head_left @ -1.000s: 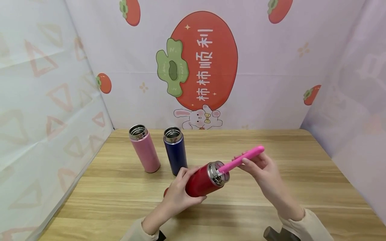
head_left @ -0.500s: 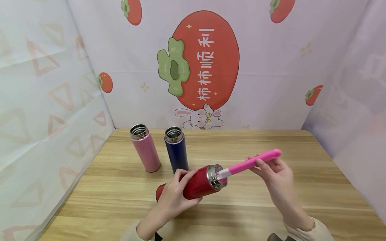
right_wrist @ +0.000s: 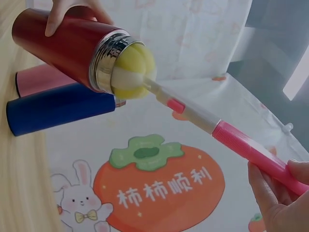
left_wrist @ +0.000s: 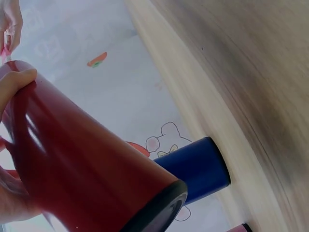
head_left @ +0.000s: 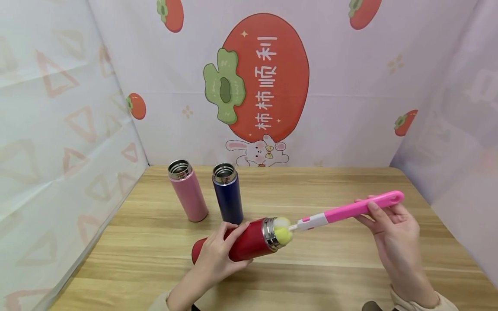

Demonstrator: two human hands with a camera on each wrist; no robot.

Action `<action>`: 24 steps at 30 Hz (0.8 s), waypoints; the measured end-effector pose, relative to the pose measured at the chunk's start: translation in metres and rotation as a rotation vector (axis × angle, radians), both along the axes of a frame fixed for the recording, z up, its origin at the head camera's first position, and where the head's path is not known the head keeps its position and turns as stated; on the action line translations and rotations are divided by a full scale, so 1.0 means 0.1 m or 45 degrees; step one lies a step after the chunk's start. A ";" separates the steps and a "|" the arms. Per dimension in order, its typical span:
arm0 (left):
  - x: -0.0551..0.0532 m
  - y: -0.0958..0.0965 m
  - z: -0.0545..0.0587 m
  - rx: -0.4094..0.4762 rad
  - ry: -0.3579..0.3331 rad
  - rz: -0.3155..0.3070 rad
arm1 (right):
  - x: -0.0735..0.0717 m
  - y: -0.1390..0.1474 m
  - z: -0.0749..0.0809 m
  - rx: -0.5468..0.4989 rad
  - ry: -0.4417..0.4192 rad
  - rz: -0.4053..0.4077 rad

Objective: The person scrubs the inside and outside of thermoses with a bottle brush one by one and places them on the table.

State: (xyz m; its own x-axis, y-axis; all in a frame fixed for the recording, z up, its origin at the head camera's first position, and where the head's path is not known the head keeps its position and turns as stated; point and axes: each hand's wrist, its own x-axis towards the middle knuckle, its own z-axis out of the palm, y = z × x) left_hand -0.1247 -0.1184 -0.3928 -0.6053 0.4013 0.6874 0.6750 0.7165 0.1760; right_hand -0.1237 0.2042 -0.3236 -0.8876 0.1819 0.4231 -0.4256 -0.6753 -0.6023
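Note:
My left hand (head_left: pixel 218 255) grips a red thermos bottle (head_left: pixel 253 239) round its body, tilted with its steel mouth toward the right. In the left wrist view the red bottle's dark base faces the camera. My right hand (head_left: pixel 397 235) pinches the pink handle of a bottle brush (head_left: pixel 350 211), whose shaft is white and grey. The brush's yellow and white sponge head (right_wrist: pixel 133 70) bulges out of the bottle's mouth, its rear part still inside the rim. Behind the left hand stand a blue bottle (head_left: pixel 228 198) and a pink bottle (head_left: pixel 188 194), both upright and lidless.
The wooden table (head_left: pixel 330 276) carries the two standing bottles at its left and back. A printed cloth backdrop (head_left: pixel 342 86) rises behind the table, with cloth on both sides too.
My right hand has drawn the brush outward to the right, bringing its shaft and sponge head into sight at the mouth. The left hand and red bottle have shifted slightly left.

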 end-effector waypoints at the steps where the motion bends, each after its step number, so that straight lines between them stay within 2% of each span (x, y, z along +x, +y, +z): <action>1: 0.00 -0.01 0.00 0.000 0.003 -0.002 | 0.00 0.01 0.00 -0.004 0.000 -0.002; 13: 0.00 0.00 0.02 -0.021 0.002 -0.029 | 0.04 0.15 0.07 -0.059 0.053 -0.006; 19: 0.01 0.01 0.05 0.001 0.048 -0.037 | 0.04 0.17 0.09 -0.065 0.059 0.008; 24: 0.00 0.03 0.11 0.034 0.085 -0.025 | -0.01 0.14 0.11 -0.103 0.060 -0.021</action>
State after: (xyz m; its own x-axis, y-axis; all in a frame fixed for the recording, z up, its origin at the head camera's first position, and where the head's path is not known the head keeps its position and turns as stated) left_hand -0.1244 -0.1153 -0.3821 -0.5499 0.3937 0.7367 0.6999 0.6985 0.1492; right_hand -0.1243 0.2179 -0.3124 -0.8638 0.2316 0.4473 -0.4633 -0.7139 -0.5251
